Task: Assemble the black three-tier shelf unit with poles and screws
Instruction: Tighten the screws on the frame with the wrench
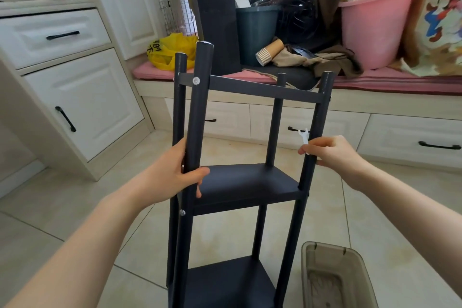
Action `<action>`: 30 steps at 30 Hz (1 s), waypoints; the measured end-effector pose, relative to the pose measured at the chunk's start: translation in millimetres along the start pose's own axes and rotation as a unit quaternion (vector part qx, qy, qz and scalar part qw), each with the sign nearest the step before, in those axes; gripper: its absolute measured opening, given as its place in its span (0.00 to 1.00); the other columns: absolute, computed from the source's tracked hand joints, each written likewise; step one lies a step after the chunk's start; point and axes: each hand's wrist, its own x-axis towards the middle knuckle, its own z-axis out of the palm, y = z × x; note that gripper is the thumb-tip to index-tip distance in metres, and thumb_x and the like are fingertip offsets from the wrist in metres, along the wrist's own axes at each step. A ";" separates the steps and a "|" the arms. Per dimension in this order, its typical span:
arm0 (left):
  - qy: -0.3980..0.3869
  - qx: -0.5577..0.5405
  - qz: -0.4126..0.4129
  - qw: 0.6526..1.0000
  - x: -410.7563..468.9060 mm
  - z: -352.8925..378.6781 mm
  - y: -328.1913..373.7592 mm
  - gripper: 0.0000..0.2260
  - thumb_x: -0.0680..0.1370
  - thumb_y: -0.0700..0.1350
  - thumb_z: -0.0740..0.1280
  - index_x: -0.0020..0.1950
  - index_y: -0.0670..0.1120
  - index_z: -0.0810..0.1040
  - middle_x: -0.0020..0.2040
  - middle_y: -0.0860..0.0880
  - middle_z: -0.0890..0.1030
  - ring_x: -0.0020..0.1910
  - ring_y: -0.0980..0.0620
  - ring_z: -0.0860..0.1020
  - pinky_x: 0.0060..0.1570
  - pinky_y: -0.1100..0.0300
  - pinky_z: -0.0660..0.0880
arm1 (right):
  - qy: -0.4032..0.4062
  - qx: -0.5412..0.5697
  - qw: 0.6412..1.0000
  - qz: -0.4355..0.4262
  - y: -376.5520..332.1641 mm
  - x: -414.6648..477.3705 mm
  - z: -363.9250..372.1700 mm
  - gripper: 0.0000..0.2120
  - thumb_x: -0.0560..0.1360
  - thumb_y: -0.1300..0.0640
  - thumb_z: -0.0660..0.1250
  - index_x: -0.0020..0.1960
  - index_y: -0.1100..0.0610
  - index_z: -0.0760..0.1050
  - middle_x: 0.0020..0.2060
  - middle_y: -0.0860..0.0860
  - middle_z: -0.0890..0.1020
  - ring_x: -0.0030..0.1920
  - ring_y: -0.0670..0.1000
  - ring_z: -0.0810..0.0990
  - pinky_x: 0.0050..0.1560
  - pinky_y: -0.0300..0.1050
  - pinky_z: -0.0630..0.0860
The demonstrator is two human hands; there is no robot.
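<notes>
Grips first: the left grip curls round the near left pole, just above the middle shelf. The right grip pinches a small white wrench against the near right pole at about the same height. Both poles run upright, so the shelf unit stands between the grips on the floor. A screw sits high on the left pole, at the top shelf. The wrench would probably have to cross over to reach it.

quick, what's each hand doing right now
left hand: closed round the left pole
right hand: closed, pinching a white wrench at the right pole
</notes>
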 end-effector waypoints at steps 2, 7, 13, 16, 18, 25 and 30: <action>0.035 0.028 -0.023 0.999 2.1 0.4 -1.3 0.12 0.81 0.42 0.68 0.55 0.53 0.66 0.37 0.44 0.84 0.36 0.50 0.85 0.34 0.67 0.77 | 0.007 0.009 1.000 0.003 -1.1 0.9 3.4 0.08 0.77 0.55 0.69 0.42 0.53 0.85 0.53 0.49 0.81 0.54 0.47 0.77 0.49 0.41 0.75; 0.150 0.154 -0.108 0.971 9.1 -4.4 -13.0 0.16 0.81 0.47 0.69 0.65 0.45 0.68 0.44 0.48 0.79 0.39 0.51 0.80 0.34 0.62 0.73 | -0.018 0.039 0.999 0.004 -8.6 -1.1 6.4 0.08 0.78 0.58 0.69 0.44 0.57 0.85 0.52 0.52 0.83 0.56 0.50 0.79 0.47 0.43 0.78; 0.212 0.146 -0.109 0.960 10.0 -17.2 -43.1 0.12 0.81 0.46 0.69 0.60 0.46 0.69 0.48 0.49 0.79 0.45 0.49 0.78 0.37 0.61 0.71 | -0.045 0.026 0.998 -0.045 -24.7 -12.8 16.3 0.08 0.76 0.58 0.71 0.40 0.54 0.87 0.51 0.53 0.83 0.53 0.51 0.81 0.50 0.45 0.81; 0.235 0.130 -0.094 0.959 8.0 -17.6 -57.4 0.12 0.81 0.45 0.68 0.58 0.51 0.66 0.45 0.53 0.78 0.43 0.53 0.79 0.35 0.63 0.71 | -0.021 0.025 0.996 -0.084 -28.9 -21.2 24.5 0.07 0.73 0.60 0.73 0.37 0.54 0.87 0.51 0.53 0.81 0.52 0.51 0.80 0.58 0.51 0.78; 0.240 0.120 -0.094 0.959 7.0 -18.5 -64.2 0.11 0.81 0.45 0.68 0.58 0.51 0.67 0.45 0.52 0.79 0.44 0.49 0.81 0.38 0.56 0.77 | -0.014 0.031 0.995 -0.096 -32.6 -27.1 28.1 0.07 0.72 0.60 0.74 0.36 0.53 0.87 0.49 0.52 0.81 0.50 0.49 0.80 0.59 0.52 0.77; 0.290 0.057 -0.123 0.947 10.9 -19.6 -77.7 0.08 0.82 0.43 0.67 0.57 0.50 0.69 0.46 0.50 0.80 0.41 0.51 0.84 0.34 0.59 0.77 | -0.036 0.078 0.978 -0.190 -62.5 -50.5 32.4 0.11 0.73 0.64 0.72 0.35 0.53 0.86 0.45 0.54 0.79 0.46 0.49 0.80 0.48 0.39 0.78; 0.301 0.015 -0.129 0.945 13.5 -14.5 -75.3 0.09 0.82 0.43 0.67 0.60 0.48 0.69 0.51 0.50 0.80 0.43 0.50 0.83 0.37 0.59 0.79 | -0.045 0.083 0.971 -0.220 -81.6 -68.2 35.0 0.10 0.73 0.65 0.72 0.36 0.56 0.86 0.42 0.51 0.76 0.47 0.56 0.77 0.50 0.54 0.78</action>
